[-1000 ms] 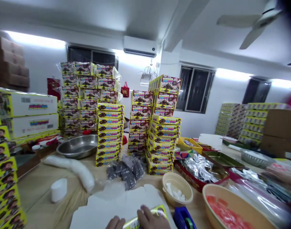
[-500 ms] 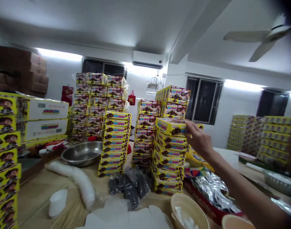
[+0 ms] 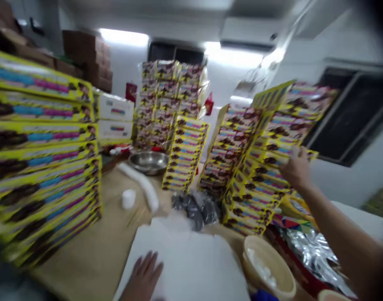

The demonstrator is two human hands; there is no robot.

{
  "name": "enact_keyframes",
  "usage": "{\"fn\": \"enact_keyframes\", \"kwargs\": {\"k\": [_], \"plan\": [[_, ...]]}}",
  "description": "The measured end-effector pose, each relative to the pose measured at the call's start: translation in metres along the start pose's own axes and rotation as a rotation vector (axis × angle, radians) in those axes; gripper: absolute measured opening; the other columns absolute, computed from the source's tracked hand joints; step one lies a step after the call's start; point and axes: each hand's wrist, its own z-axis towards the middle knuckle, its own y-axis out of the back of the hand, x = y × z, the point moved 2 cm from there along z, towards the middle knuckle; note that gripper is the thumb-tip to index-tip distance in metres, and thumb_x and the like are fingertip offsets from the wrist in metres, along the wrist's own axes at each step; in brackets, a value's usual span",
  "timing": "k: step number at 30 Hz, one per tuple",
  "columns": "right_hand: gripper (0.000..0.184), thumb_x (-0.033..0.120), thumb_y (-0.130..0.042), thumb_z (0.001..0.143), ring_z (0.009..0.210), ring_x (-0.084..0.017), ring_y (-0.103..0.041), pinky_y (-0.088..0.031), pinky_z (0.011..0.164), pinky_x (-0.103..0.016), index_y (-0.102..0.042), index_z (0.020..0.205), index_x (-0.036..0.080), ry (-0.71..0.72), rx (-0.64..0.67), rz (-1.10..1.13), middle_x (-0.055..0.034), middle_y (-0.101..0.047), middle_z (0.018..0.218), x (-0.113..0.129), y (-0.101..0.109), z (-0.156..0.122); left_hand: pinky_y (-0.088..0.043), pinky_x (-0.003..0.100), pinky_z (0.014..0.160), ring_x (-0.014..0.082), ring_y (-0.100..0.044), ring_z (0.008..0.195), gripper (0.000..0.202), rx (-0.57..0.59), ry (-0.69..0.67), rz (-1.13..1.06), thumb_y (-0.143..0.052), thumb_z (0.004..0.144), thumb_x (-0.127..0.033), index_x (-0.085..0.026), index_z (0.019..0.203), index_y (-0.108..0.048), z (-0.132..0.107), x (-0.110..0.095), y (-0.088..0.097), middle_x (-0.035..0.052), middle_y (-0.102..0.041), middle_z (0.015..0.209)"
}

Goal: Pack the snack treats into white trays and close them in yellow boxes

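Head view comes to me tilted and smeared with motion blur, so I read the details with care. My right hand (image 3: 296, 169) is raised at the right, against a leaning stack of yellow cookie boxes (image 3: 254, 196). Its fingers (image 3: 292, 154) lie over the edge of a yellow box (image 3: 273, 158) near the stack's upper part; the blur keeps me from telling whether they pinch it or only touch it. That box sits in the stack, with more boxes piled above it.

My left hand (image 3: 143, 276) rests low in the frame on a white card sheet (image 3: 191, 259), its fingers (image 3: 152, 263) spread flat and apart. The sheet lies on the wooden worktop (image 3: 85, 259).

Just past the sheet is a heap of dark plastic bags (image 3: 194, 209). A cream bowl (image 3: 266, 267) holding white pieces sits to the right of the sheet, beside a red tray with crumpled foil (image 3: 310, 251). Farther along the worktop I see a white plastic tube (image 3: 141, 186), a small white cup (image 3: 128, 198) and a steel basin (image 3: 148, 162). More box stacks (image 3: 44, 138) rise on the left, and others (image 3: 169, 100) stand at the back.
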Motion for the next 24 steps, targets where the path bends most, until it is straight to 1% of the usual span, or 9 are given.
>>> {"fn": "enact_keyframes", "kwargs": {"k": [1,3,6,9,12,15,19,21,24], "plan": [[0.06,0.024,-0.057,0.081,0.119,-0.031,-0.044,-0.038,0.08,-0.034,-0.04,0.131,-0.004,0.031,-0.032,0.091,-0.0336,-0.034,0.134,0.012,-0.003,-0.02,-0.026,0.054,0.107,0.0347,-0.029,0.133,0.059,-0.004,0.005,-0.065,-0.057,0.077,-0.043,-0.025,0.133,-0.046,-0.004,-0.006,0.007,0.0124,-0.034,0.144],[0.035,0.03,-0.056,0.083,0.112,-0.027,-0.051,-0.041,0.08,-0.032,-0.061,0.106,0.004,0.128,0.036,0.367,-0.0266,-0.051,0.121,0.049,-0.013,-0.078,-0.019,0.056,0.109,0.0339,-0.026,0.135,0.051,-0.019,0.063,-0.251,-0.053,0.081,-0.043,-0.019,0.127,-0.053,-0.005,-0.011,0.021,0.0149,-0.038,0.142],[0.025,0.035,-0.054,0.084,0.093,-0.022,-0.061,-0.046,0.081,-0.033,-0.063,0.07,0.016,0.309,0.407,0.82,-0.0146,-0.065,0.097,0.131,-0.012,-0.203,-0.032,0.047,0.105,0.0256,-0.05,0.118,0.041,-0.19,0.264,-0.762,-0.041,0.088,-0.042,-0.015,0.109,-0.063,0.0,0.003,0.043,0.014,-0.06,0.119],[0.027,0.043,-0.062,0.079,0.105,-0.025,-0.057,-0.046,0.087,-0.038,-0.064,0.088,0.018,0.405,0.761,0.947,-0.0133,-0.06,0.115,0.225,0.016,-0.328,-0.044,0.038,0.092,0.0218,-0.06,0.097,0.046,-0.489,0.531,-1.013,-0.034,0.089,-0.046,-0.011,0.094,-0.064,-0.005,0.033,0.065,0.0137,-0.066,0.1],[0.083,0.053,-0.078,0.056,0.117,-0.036,-0.045,-0.044,0.09,-0.048,-0.05,0.123,0.014,0.574,0.92,0.84,-0.0209,-0.041,0.136,0.301,0.047,-0.404,-0.049,0.032,0.078,0.0194,-0.062,0.079,0.049,-0.698,0.644,-1.137,-0.042,0.084,-0.055,-0.011,0.08,-0.062,-0.021,0.056,0.082,0.0107,-0.065,0.081],[0.083,0.049,-0.084,0.048,0.108,-0.038,-0.048,-0.046,0.083,-0.051,-0.055,0.116,0.011,0.583,0.953,0.728,-0.0223,-0.045,0.131,0.334,0.059,-0.426,-0.048,0.027,0.069,0.0167,-0.06,0.069,0.049,-0.704,0.662,-1.191,-0.052,0.077,-0.058,-0.011,0.074,-0.062,-0.038,0.067,0.086,0.0076,-0.063,0.072],[0.029,0.041,-0.059,0.083,0.103,-0.026,-0.054,-0.044,0.088,-0.04,-0.065,0.097,0.017,0.442,1.056,1.083,-0.0126,-0.058,0.117,0.319,0.055,-0.418,-0.043,0.021,0.055,0.0148,-0.059,0.064,0.05,-0.653,0.709,-1.18,-0.053,0.076,-0.06,-0.01,0.074,-0.062,-0.049,0.067,0.08,0.0074,-0.062,0.07],[0.031,0.038,-0.044,0.092,0.1,-0.022,-0.057,-0.042,0.09,-0.035,-0.068,0.095,0.019,0.241,1.094,1.334,-0.0088,-0.062,0.11,0.301,0.047,-0.413,-0.041,0.02,0.052,0.0142,-0.058,0.063,0.051,-0.645,0.712,-1.201,-0.053,0.075,-0.061,-0.01,0.075,-0.061,-0.044,0.061,0.077,0.0068,-0.061,0.069],[0.037,0.045,-0.045,0.09,0.093,-0.022,-0.058,-0.042,0.087,-0.035,-0.069,0.098,0.017,-0.236,1.118,1.627,-0.0076,-0.065,0.102,0.274,0.031,-0.411,-0.044,0.021,0.05,0.0137,-0.058,0.06,0.052,-0.608,0.684,-1.237,-0.055,0.073,-0.063,-0.011,0.078,-0.059,-0.021,0.047,0.074,0.0058,-0.06,0.069]]}}
